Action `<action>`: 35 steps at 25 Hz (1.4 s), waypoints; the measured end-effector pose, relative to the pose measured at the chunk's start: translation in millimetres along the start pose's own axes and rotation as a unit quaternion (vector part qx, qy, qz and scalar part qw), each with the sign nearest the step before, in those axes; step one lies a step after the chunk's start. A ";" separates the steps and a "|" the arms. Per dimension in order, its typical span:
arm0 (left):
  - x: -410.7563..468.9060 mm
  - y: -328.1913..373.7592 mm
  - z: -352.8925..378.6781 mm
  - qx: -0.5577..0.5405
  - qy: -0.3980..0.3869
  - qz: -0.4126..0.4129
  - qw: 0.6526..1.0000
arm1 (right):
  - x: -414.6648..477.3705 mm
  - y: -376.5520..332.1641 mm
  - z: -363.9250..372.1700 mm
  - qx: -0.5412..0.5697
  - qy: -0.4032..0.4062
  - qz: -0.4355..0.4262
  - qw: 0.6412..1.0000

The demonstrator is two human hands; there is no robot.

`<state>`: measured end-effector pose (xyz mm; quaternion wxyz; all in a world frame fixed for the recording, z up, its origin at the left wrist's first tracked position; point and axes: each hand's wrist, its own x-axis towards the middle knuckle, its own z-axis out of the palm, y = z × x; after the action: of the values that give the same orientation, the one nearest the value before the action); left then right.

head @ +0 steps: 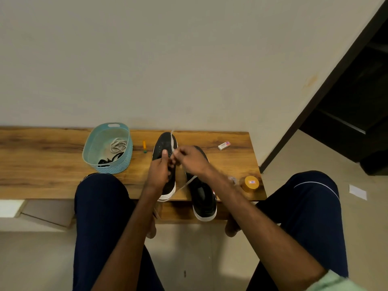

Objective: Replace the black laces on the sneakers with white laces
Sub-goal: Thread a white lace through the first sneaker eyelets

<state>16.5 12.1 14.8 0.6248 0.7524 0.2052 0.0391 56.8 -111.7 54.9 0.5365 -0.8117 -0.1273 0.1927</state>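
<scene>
Two black sneakers with white soles stand side by side on a low wooden bench (52,160). The left sneaker (164,143) points away from me; the right sneaker (203,196) hangs over the bench's front edge. My left hand (159,169) grips the left sneaker at its lacing area. My right hand (192,159) pinches a white lace (173,140) that runs over the toe, with another length trailing down towards the heel. A light blue basket (92,148) at the left holds a coiled white lace (118,144) and black laces (108,160).
An orange and green marker (144,146) lies between basket and shoes. A small white box (224,145) sits at the back right, a yellow-lidded jar (251,183) at the bench's right front corner. My knees flank the bench. A dark doorway stands at the right.
</scene>
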 end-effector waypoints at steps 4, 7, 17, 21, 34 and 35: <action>0.7 3.0 -2.7 -0.121 -0.038 -0.098 0.987 | -19.6 38.8 29.5 -0.083 -0.037 0.018 0.996; 1.6 7.1 -7.2 -0.153 -0.014 -0.087 0.984 | -33.3 48.3 34.9 -0.083 -0.045 0.033 0.995; -0.7 -9.7 -9.9 0.119 -0.234 0.015 0.965 | -22.8 36.0 6.3 0.252 0.114 0.125 0.953; 2.4 -13.3 -5.8 0.145 -0.180 0.049 0.972 | -28.1 58.3 17.3 0.160 0.132 0.085 0.975; -11.8 -17.5 24.1 0.122 -0.081 0.105 0.984 | -52.8 98.6 -12.8 -0.115 0.200 0.023 0.973; -14.7 -20.3 29.6 0.174 -0.073 0.122 0.975 | -53.9 105.6 -17.2 -0.143 0.176 0.049 0.973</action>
<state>7.2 -17.8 -8.2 0.4885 0.8695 0.0697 0.0240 16.3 -189.5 -26.7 0.4190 -0.9063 -0.0174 0.0523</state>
